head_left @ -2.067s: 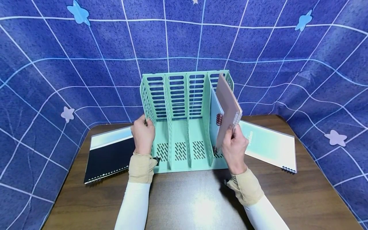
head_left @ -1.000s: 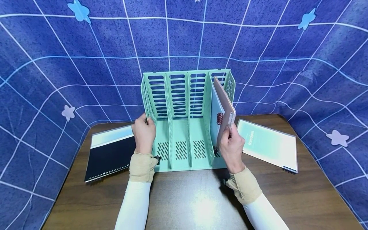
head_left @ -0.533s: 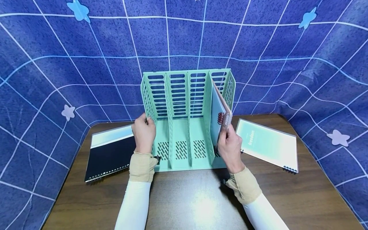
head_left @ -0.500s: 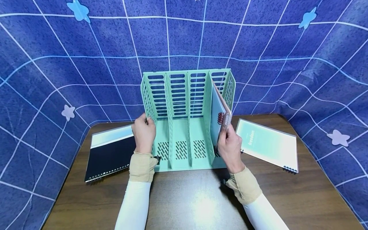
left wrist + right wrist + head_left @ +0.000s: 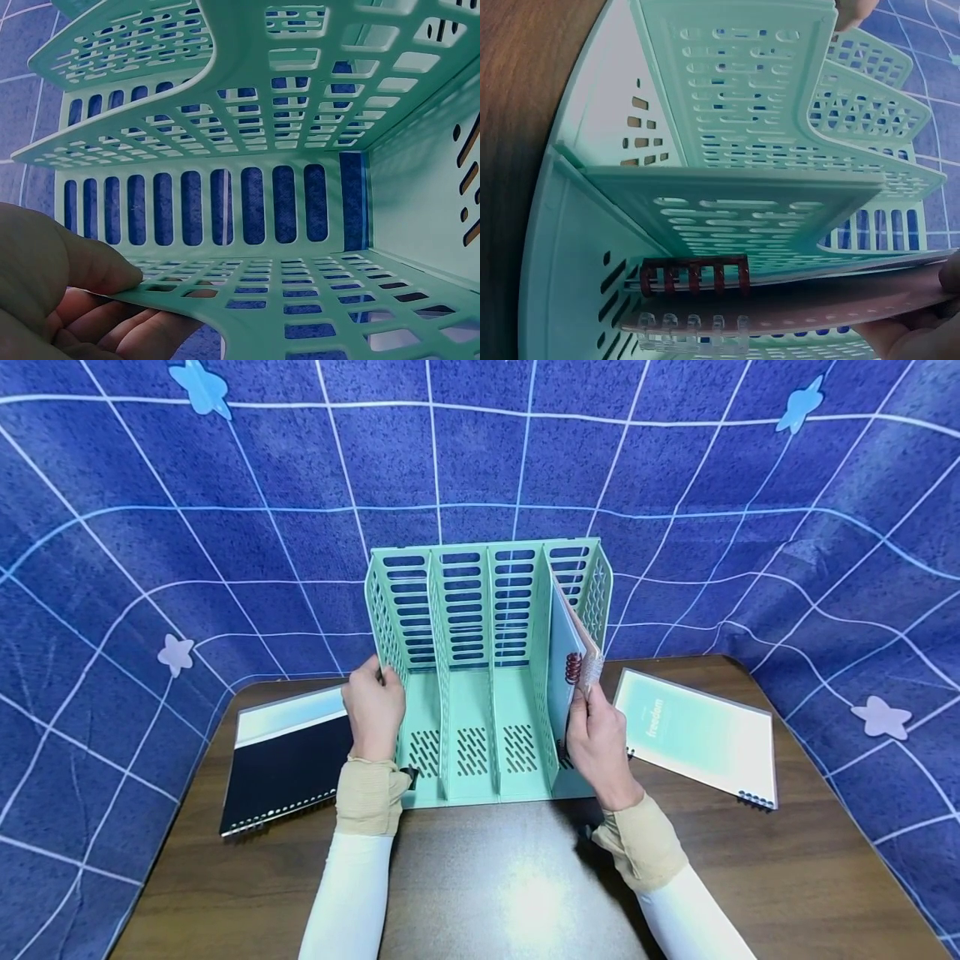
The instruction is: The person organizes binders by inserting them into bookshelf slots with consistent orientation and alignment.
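A mint-green file rack (image 5: 472,791) with perforated dividers stands upright on the table. My left hand (image 5: 372,710) grips the front edge of its left side wall; the left wrist view shows the thumb (image 5: 101,266) inside and fingers curled outside. In the rightmost compartment stands a blue notebook (image 5: 561,664) with dark red binding rings. Right beside it is a dusty-pink notebook (image 5: 817,304) with clear binding rings, upright inside the same compartment. My right hand (image 5: 600,739) pinches the pink notebook at its front edge, near the upper rings. Its lower part is hidden behind my hand in the head view.
A black notebook with a pale blue band (image 5: 288,764) lies left of the rack. To the right lies a mint-and-white notebook (image 5: 701,739) marked "freedom". The brown wooden table (image 5: 480,877) backs onto a blue grid-patterned cloth (image 5: 480,460).
My right hand has moved the pink notebook left and down into the rightmost compartment, closer against the blue notebook. The left hand keeps its grip on the rack.
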{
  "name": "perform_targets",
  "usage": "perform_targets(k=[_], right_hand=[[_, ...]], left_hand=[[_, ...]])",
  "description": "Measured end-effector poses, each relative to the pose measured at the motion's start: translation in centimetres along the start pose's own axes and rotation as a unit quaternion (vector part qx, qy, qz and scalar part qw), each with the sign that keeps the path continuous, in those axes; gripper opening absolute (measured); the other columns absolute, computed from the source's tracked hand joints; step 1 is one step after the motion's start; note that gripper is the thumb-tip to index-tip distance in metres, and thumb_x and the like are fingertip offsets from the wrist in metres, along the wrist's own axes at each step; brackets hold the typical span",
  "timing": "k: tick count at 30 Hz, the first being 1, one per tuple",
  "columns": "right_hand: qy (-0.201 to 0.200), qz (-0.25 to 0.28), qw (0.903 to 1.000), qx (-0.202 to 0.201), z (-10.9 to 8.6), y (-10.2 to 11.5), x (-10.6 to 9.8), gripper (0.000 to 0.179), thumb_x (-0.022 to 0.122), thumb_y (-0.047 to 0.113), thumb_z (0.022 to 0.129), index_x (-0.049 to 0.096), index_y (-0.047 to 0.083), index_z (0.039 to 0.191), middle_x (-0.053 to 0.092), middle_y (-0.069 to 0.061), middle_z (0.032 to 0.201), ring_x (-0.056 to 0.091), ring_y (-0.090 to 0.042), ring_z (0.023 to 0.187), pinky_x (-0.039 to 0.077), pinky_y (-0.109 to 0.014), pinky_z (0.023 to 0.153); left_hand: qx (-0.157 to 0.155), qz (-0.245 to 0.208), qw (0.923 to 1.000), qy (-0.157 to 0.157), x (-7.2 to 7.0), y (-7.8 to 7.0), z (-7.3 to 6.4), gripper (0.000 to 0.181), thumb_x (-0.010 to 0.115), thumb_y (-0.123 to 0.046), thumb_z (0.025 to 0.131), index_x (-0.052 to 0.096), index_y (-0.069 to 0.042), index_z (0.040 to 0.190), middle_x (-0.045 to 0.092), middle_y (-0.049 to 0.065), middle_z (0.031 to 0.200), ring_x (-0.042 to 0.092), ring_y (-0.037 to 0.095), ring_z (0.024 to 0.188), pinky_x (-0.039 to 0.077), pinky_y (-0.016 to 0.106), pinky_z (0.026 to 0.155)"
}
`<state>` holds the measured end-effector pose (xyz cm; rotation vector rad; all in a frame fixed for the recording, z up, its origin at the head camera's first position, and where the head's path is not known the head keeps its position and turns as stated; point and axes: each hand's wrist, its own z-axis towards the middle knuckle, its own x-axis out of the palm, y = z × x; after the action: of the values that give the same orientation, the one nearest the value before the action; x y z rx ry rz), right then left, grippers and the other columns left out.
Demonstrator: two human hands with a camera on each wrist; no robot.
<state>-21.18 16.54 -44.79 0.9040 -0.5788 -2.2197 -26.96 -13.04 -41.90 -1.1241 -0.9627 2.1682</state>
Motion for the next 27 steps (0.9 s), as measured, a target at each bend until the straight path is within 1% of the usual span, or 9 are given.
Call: perform_targets(k=[6,9,12,15,17,20,22,27], right_hand=[[0.016,-0.001,0.9999,-0.003,0.1,0.08,-0.14,0.022,0.047,0.012,0.109,0.055,0.004,0.091,0.051,-0.009,0.064,0.049,-0.024,0.054,0.038,-0.037,0.049],[0.028,-0.002,0.9996,-0.001,0.14,0.2,-0.26,0.022,0.047,0.01,0.108,0.053,0.005,0.087,0.048,-0.006,0.063,0.048,-0.023,0.053,0.038,-0.037,0.049],[0.04,-0.002,0.9992,0.006,0.19,0.32,-0.39,0.018,0.048,0.009,0.106,0.055,0.005,0.09,0.048,-0.005,0.063,0.049,-0.024,0.055,0.04,-0.039,0.05],[0.051,0.0,0.9986,0.014,0.19,0.38,-0.49,0.013,0.048,0.008,0.105,0.058,0.005,0.097,0.049,-0.005,0.064,0.05,-0.026,0.057,0.042,-0.041,0.053],[0.055,0.001,0.9983,0.019,0.17,0.37,-0.55,0.012,0.048,0.009,0.104,0.06,0.005,0.102,0.05,-0.005,0.065,0.052,-0.026,0.059,0.043,-0.043,0.054],[0.058,0.003,0.9979,0.026,0.14,0.36,-0.61,0.013,0.048,0.01,0.104,0.061,0.006,0.105,0.051,-0.005,0.066,0.053,-0.026,0.061,0.045,-0.044,0.056],[0.061,0.007,0.9976,0.032,0.17,0.42,-0.67,0.014,0.047,0.012,0.104,0.061,0.008,0.103,0.052,-0.005,0.067,0.054,-0.026,0.062,0.046,-0.044,0.058],[0.069,0.013,0.9965,0.045,0.23,0.6,-0.86,0.014,0.045,0.014,0.103,0.054,0.013,0.092,0.051,-0.005,0.068,0.053,-0.028,0.064,0.045,-0.044,0.058]], left_hand=[[-0.008,-0.004,0.9999,0.005,0.01,-0.04,-0.01,0.026,0.049,-0.011,0.104,0.066,-0.01,0.085,0.052,0.006,0.057,0.043,0.025,0.044,0.034,0.035,0.045],[-0.011,-0.005,0.9999,0.007,-0.01,-0.07,-0.03,0.026,0.049,-0.013,0.105,0.066,-0.01,0.086,0.049,0.006,0.055,0.042,0.025,0.042,0.033,0.035,0.043],[-0.013,-0.004,0.9999,0.009,0.01,-0.08,-0.05,0.026,0.049,-0.014,0.105,0.068,-0.011,0.088,0.051,0.007,0.056,0.043,0.025,0.043,0.033,0.035,0.044],[-0.015,0.001,0.9999,0.007,0.04,-0.1,-0.01,0.025,0.049,-0.013,0.104,0.068,-0.01,0.088,0.055,0.007,0.059,0.045,0.024,0.046,0.034,0.035,0.046],[-0.017,0.001,0.9998,0.008,0.05,-0.15,-0.03,0.025,0.049,-0.013,0.105,0.068,-0.01,0.088,0.054,0.007,0.059,0.045,0.025,0.046,0.035,0.035,0.046],[-0.02,0.003,0.9998,0.009,0.03,-0.2,-0.06,0.026,0.049,-0.012,0.105,0.067,-0.01,0.087,0.052,0.008,0.057,0.044,0.026,0.045,0.034,0.035,0.045],[-0.019,0.004,0.9998,0.008,0.03,-0.24,-0.04,0.026,0.049,-0.012,0.105,0.067,-0.009,0.086,0.051,0.008,0.057,0.044,0.026,0.045,0.034,0.036,0.046],[-0.016,0.006,0.9998,0.002,0.12,-0.23,0.09,0.025,0.05,-0.012,0.104,0.066,-0.009,0.085,0.051,0.006,0.058,0.044,0.026,0.048,0.034,0.036,0.048]])
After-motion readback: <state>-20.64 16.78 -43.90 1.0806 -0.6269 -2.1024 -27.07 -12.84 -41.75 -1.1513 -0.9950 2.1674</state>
